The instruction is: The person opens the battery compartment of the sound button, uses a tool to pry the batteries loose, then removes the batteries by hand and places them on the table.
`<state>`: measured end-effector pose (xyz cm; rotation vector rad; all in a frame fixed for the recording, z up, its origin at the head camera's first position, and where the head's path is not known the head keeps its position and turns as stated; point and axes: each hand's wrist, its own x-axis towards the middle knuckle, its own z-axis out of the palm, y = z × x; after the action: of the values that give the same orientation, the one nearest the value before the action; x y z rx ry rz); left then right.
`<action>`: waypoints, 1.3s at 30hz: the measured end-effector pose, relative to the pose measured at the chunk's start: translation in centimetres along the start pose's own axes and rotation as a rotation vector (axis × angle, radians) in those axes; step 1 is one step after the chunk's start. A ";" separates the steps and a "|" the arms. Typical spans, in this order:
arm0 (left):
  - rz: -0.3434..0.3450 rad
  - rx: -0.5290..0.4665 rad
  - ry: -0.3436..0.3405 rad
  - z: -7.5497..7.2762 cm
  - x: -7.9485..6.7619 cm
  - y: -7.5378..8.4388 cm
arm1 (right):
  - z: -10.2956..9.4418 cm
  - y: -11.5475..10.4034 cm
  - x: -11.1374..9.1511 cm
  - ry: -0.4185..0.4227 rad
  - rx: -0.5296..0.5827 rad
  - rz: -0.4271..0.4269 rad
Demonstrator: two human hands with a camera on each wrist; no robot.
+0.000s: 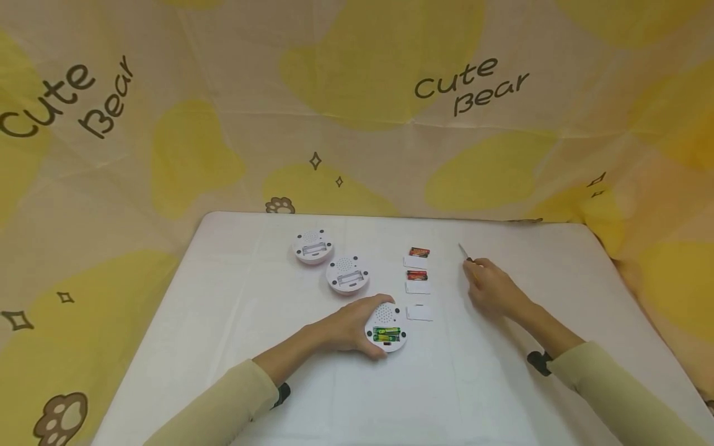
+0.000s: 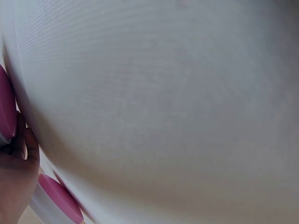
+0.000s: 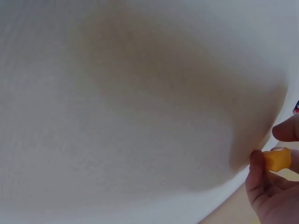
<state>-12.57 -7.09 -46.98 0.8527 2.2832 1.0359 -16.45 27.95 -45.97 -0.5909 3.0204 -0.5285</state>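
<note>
My left hand (image 1: 352,325) grips a round white device (image 1: 385,314) by its side, thumb at the near edge and fingers at the far edge. Green batteries (image 1: 387,334) lie in its uncovered compartment. In the left wrist view the hand (image 2: 18,172) is at the left edge, by the device's pink underside (image 2: 6,105). To the right, my right hand (image 1: 493,288) holds a screwdriver (image 1: 464,251), its thin shaft pointing away. The right wrist view shows its orange handle (image 3: 277,159) among the fingers of that hand (image 3: 275,191).
Two similar devices with bare battery compartments, a farther one (image 1: 313,246) and a nearer one (image 1: 348,275), sit at the back left. Red batteries (image 1: 417,275) and several white covers (image 1: 419,313) form a column between the hands on the white table (image 1: 446,396). A patterned cloth (image 1: 357,93) hangs behind.
</note>
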 end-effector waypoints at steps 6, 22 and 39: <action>0.003 0.013 0.001 0.0 0.1 0.1 | 0.3 -0.3 0.0 0.004 -0.076 0.009; 0.013 0.011 0.004 0.0 0.0 0.1 | 0.0 -0.7 -0.1 -0.028 -0.090 0.061; 0.009 0.014 0.000 0.0 0.1 0.0 | -0.2 -6.7 -0.1 0.099 0.358 -0.092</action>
<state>-12.66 -7.02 -47.02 0.8697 2.2911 1.0245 -13.93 22.21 -43.56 -0.6969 2.8853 -1.1013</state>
